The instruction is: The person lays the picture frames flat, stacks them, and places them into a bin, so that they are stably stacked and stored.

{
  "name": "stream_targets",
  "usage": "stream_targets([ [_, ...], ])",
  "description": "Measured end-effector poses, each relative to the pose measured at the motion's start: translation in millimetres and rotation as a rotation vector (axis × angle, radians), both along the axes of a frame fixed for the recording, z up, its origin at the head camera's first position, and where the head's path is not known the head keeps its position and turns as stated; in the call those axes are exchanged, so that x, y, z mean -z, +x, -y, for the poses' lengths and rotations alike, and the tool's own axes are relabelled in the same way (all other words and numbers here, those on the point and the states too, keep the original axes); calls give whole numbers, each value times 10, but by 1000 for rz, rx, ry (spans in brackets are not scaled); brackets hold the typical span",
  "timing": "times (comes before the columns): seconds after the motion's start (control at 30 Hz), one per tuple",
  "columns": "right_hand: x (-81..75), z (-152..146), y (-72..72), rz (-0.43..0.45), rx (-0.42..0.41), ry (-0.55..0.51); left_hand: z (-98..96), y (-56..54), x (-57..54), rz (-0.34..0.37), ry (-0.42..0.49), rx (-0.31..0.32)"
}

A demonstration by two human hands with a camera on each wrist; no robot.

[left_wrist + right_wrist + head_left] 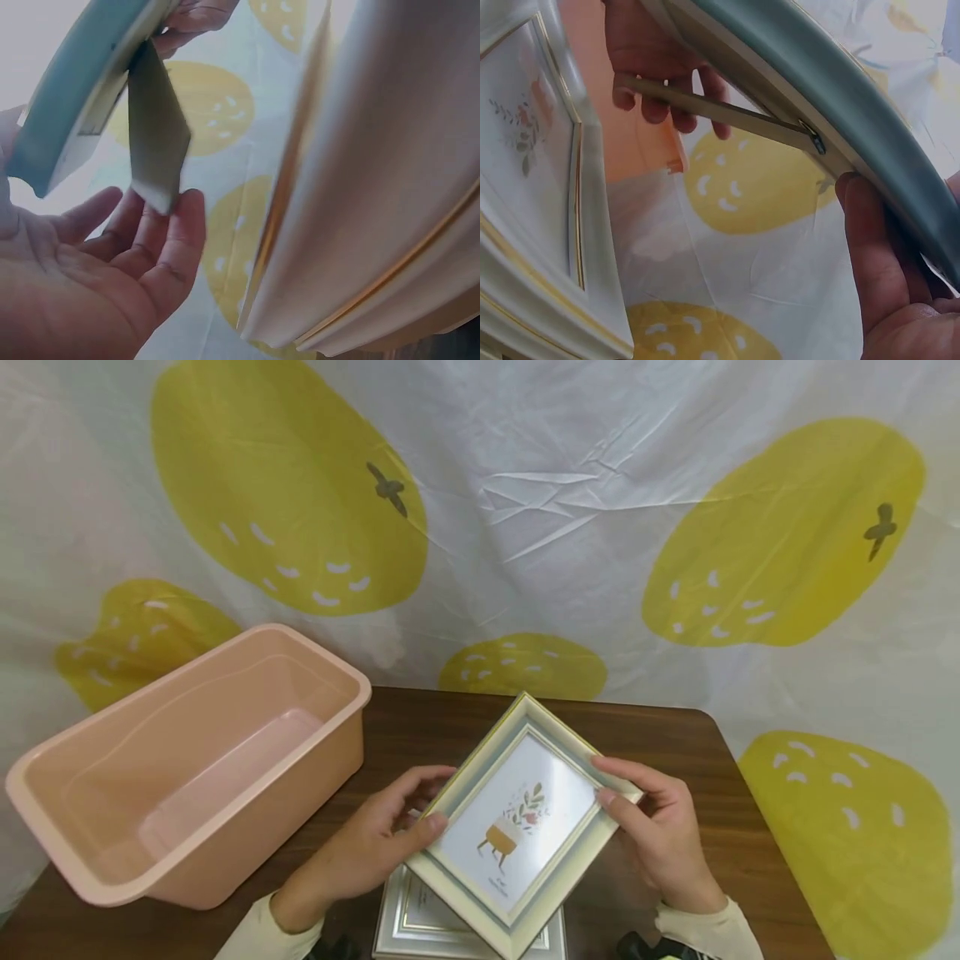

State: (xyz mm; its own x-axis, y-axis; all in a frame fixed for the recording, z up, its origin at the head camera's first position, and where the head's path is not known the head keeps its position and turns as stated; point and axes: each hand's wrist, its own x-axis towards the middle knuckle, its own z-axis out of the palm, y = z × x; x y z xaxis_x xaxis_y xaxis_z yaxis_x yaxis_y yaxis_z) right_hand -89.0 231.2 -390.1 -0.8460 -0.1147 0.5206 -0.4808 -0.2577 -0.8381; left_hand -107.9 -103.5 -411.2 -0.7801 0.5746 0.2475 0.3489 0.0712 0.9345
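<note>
Both hands hold a pale cream picture frame (517, 827), tilted cornerwise over the table. Behind its glass is a print of a plant in an orange pot with legs. My right hand (667, 835) pinches the right corner, thumb on the front. On the left edge lies the thumb of my left hand (367, 843), its other fingers behind. The frame's stand leg (159, 131) is swung out from the back, and the left fingertips touch its end in the left wrist view. A metal hinge (812, 137) shows at its base. Below lies another picture frame (393, 918), partly covered.
A pink plastic bin (285, 810) stands at the left of the dark wooden table (750, 843). A pale cloth (525, 568) with yellow fruit prints hangs behind the table. In the left wrist view, cream frame edges (360, 187) with gold lines rise close at the right.
</note>
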Motion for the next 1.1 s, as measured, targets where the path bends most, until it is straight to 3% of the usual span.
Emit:
stream_targets([
  [0.13,46,-7,-21,-8,-2,-34,0,26,0,-10,13,-73],
  [0.27,80,-20,-39,1,1,-56,1,64,-2,-1,35,-108],
  [0.53,101,-37,-48,62,11,-64,35,189,56,88,49,-177],
  [0.77,114,-30,-58,144,116,-100,-8,335,128,77,251,-128],
  [0.9,134,-2,-64,188,171,-122,-72,430,183,111,380,-93],
  [1.1,143,67,-60,219,230,-115,-192,538,275,171,453,-54],
])
